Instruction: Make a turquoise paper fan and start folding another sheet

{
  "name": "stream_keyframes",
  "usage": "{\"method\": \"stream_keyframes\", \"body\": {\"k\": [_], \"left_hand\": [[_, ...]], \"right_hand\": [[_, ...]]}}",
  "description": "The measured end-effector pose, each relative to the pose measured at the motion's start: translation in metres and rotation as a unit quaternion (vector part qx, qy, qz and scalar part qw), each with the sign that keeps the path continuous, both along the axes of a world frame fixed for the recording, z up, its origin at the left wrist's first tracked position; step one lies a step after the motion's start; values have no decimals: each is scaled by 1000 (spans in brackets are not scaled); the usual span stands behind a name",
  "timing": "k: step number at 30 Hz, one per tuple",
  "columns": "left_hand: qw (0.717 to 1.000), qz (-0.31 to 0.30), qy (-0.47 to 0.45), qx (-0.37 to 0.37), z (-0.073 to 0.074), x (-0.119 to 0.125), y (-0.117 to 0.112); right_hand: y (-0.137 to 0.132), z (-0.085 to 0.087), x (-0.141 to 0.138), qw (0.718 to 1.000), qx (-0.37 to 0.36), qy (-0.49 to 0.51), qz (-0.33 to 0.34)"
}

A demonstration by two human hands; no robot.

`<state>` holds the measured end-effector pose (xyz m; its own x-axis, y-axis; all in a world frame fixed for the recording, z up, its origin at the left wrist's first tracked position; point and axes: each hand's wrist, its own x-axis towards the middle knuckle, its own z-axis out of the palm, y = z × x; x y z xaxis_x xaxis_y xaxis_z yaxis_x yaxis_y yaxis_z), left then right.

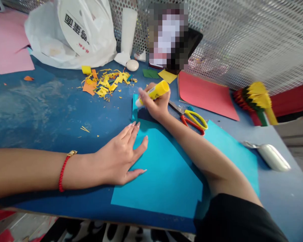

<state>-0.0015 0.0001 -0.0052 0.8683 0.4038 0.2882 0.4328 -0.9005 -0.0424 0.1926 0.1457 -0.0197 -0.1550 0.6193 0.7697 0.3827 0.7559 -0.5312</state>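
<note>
My right hand (pixel 158 102) is closed around a yellow glue stick (pixel 157 90), tilted with its white end down at a narrow blue paper strip (pixel 134 104). My left hand (pixel 125 153) lies flat with fingers spread, its fingertips at the strip's near end. Beneath that hand is a larger blue paper sheet (pixel 161 178). Scissors (pixel 189 117) with yellow and red handles lie just right of my right hand, their blades partly hidden behind it. Another blue sheet (pixel 232 154) shows beyond my right forearm.
Yellow and orange paper scraps (pixel 106 82) are scattered behind the strip. A white plastic bag (pixel 73 37), a white tube (pixel 128 30) and a leaning phone (pixel 195 42) stand at the back. Red paper (pixel 207 94), a paper flower (pixel 260 97) and a white case (pixel 274 157) lie at right.
</note>
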Motion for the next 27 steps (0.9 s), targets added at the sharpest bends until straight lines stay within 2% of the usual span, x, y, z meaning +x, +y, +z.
{"method": "stream_keyframes", "body": {"k": [3, 6, 15, 17, 20, 22, 23, 27], "left_hand": [[1000, 2, -3, 2, 2, 0, 0], [1000, -3, -1, 2, 2, 0, -1], [999, -9, 10, -34, -1, -3, 0], [999, -8, 6, -49, -4, -4, 0], [998, -2, 2, -64, -6, -5, -1], [998, -2, 1, -65, -5, -6, -2], [998, -1, 1, -65, -5, -6, -2], [997, 6, 0, -72, -5, -6, -6]], "right_hand": [[-10, 0, 1, 987, -36, -123, 96], [-7, 0, 2, 970, -85, -200, 105], [31, -2, -2, 961, -122, -239, -72], [37, -3, 0, 968, -99, -190, -134], [35, -1, 6, 976, -60, -40, -204], [25, 1, 9, 979, -59, 43, -189], [18, 2, 9, 983, -66, 60, -158], [-10, 3, 4, 993, -114, -36, 8]]}}
